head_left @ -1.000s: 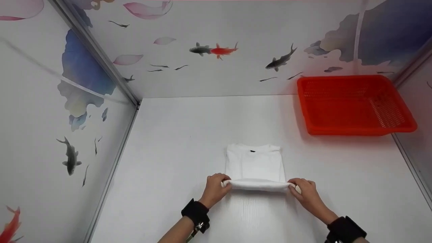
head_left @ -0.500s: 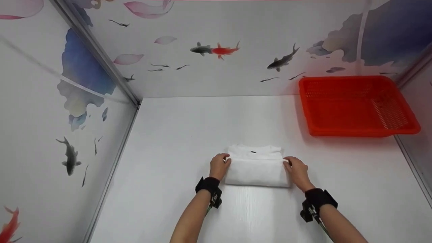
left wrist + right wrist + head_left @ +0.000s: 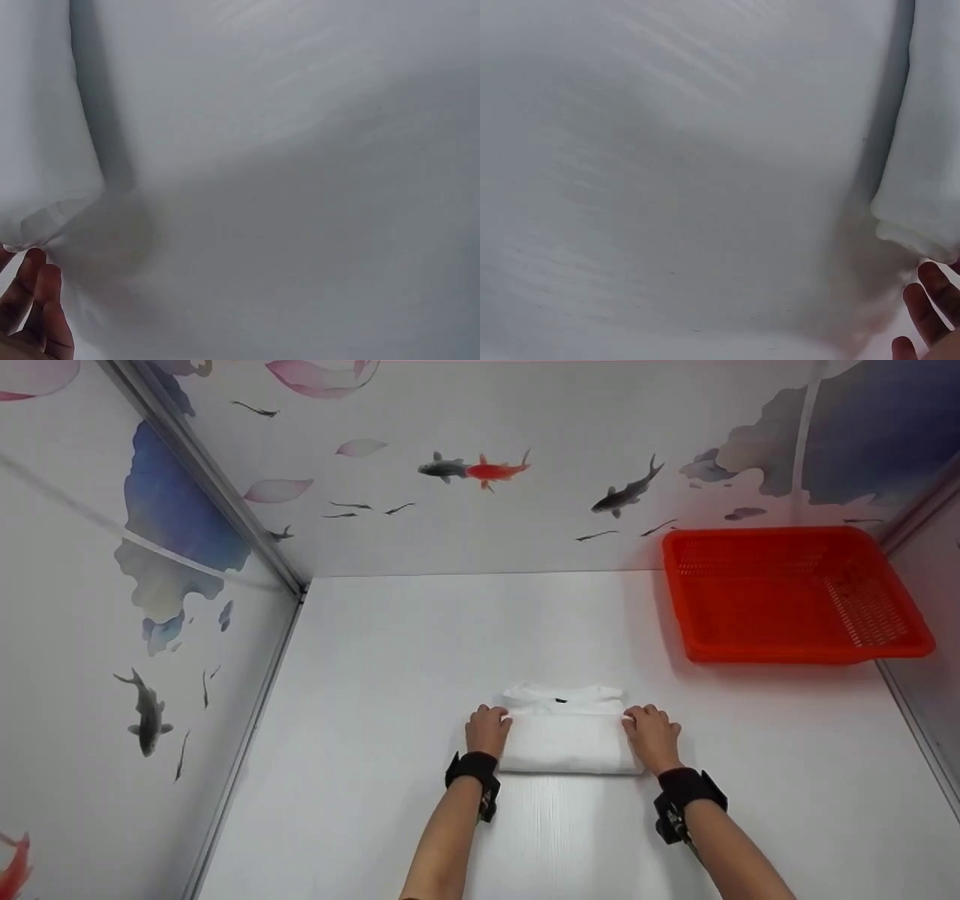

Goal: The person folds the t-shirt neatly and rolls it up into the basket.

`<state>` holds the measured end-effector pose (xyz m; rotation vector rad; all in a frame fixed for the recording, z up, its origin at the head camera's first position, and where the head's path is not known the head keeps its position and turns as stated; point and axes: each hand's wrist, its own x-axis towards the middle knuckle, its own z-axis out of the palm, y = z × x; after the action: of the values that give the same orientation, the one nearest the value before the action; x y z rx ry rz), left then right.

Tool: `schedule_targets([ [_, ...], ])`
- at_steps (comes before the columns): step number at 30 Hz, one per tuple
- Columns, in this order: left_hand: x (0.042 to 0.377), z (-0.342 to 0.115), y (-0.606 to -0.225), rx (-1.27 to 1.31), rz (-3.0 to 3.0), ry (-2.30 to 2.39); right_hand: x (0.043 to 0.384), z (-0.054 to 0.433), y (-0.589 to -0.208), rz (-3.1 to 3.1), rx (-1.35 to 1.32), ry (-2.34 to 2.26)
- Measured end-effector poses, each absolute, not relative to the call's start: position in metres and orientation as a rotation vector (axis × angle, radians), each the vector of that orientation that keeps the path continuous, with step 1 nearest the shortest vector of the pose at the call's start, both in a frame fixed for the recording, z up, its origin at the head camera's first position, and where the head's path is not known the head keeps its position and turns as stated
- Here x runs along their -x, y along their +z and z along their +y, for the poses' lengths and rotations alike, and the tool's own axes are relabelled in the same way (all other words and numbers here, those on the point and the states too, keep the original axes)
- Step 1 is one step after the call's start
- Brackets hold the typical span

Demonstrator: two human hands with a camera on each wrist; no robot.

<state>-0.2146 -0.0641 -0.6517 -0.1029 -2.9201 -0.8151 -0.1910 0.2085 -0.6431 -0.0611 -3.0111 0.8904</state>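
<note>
A white T-shirt [image 3: 571, 742] lies folded in a flat rectangle on the white table, its lower part turned up to just below the collar. The neckline and a small dark label show above the fold. My left hand [image 3: 487, 731] pinches the left side of the folded layer near its upper corner. Across from it, my right hand [image 3: 652, 739] pinches the right side at the same height. Gathered cloth shows at the left fingertips [image 3: 46, 281] in the left wrist view. In the right wrist view, the other fingers [image 3: 926, 311] are spread beside the cloth; the thumb is mostly hidden.
A red plastic basket [image 3: 772, 622] with perforated walls stands at the back right of the table [image 3: 390, 660]. Panels printed with fish and petals, such as the back wall [image 3: 525, 532], enclose the left, back and right sides. Black straps with cameras circle both wrists.
Both hands have carried the T-shirt's lower edge away from me, folding it up toward the collar. In the last half second they have shifted only slightly, the right one a little inward.
</note>
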Motion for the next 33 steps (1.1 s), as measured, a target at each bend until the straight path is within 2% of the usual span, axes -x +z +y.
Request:
schedule_targets([
  [5, 0.207, -0.068, -0.645, 0.139, -2.846, -0.9, 0.184, 0.212, -0.639, -2.938, 0.037, 0.926],
  [17, 0.17, -0.091, -0.632, 0.579, -2.666, -0.72, 0.138, 0.215, -0.64, -2.75, -0.306, 0.79],
  [24, 0.15, -0.1, -0.645, 0.789, -2.564, -0.543, 0.115, 0.219, -0.658, -2.592, -0.517, 0.582],
  [33, 0.14, -0.104, -0.668, 0.864, -2.569, -0.386, 0.113, 0.222, -0.678, -2.502, -0.65, 0.491],
])
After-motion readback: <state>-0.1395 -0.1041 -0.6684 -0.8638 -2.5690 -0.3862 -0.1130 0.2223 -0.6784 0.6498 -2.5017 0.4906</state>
